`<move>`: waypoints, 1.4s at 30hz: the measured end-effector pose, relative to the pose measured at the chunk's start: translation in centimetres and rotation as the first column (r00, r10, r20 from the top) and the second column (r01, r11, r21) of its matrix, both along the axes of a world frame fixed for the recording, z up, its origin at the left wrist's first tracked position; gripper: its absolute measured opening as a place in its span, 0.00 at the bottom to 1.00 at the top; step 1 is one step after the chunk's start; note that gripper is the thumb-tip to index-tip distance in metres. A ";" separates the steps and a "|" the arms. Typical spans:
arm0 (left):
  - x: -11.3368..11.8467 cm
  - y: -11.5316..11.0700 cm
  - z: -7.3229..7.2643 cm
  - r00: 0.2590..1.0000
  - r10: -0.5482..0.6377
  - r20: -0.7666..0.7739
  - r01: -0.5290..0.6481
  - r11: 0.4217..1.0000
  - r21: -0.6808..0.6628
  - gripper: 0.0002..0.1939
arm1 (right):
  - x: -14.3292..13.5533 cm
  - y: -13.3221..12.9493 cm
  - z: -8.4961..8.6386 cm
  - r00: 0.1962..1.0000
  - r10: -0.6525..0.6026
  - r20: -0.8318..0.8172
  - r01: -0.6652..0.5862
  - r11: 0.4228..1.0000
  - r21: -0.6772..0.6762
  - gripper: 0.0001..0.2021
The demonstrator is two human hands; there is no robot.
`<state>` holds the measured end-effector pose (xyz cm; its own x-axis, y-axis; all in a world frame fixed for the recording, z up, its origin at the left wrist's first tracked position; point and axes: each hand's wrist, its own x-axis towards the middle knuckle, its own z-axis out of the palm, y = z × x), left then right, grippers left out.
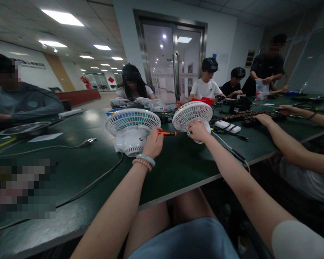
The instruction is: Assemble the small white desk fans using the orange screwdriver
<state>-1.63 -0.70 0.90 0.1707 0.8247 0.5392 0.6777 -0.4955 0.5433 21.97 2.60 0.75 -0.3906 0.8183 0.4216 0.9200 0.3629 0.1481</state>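
Note:
A white fan with a round grille [133, 121] lies on the green table, its motor housing [131, 142] toward me. My left hand [153, 142] is closed at the right side of that housing, and an orange screwdriver [167, 133] sticks out of it to the right. A second white fan [191, 114] stands to the right. My right hand [199, 131] is closed by its rear, with a small light-blue tip [188, 133] showing below the fingers; most of that object is hidden in the hand.
A white power strip [227, 126] and dark cables lie at the right. A grey cable with a plug [90, 141] crosses the table [97, 169] at the left. Another person's hands [263, 119] work at the far right. Several people sit around the table.

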 end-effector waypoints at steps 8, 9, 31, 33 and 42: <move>0.0 -0.1 0.1 0.999 0.018 -0.026 -0.018 1.000 0.012 0.15 | 0.0 0.1 -0.1 1.000 -0.006 0.005 0.006 1.000 -0.001 0.11; 0.0 -0.1 0.1 0.999 0.018 -0.026 -0.018 1.000 0.012 0.14 | 0.0 0.1 -0.1 1.000 -0.004 0.003 0.004 1.000 0.001 0.11; -0.1 0.3 -0.2 0.997 0.020 -0.070 -0.017 0.999 0.045 0.16 | 0.1 0.1 0.0 1.000 -0.004 0.010 0.004 1.000 -0.011 0.11; -0.1 0.5 -0.2 0.995 0.036 -0.089 -0.032 0.998 0.049 0.17 | 0.1 0.2 -0.1 1.000 -0.004 0.013 0.004 1.000 -0.013 0.12; 0.0 0.5 0.1 0.976 0.131 -0.176 -0.116 0.989 0.089 0.16 | 0.1 0.1 0.0 1.000 0.003 0.005 -0.003 1.000 0.000 0.12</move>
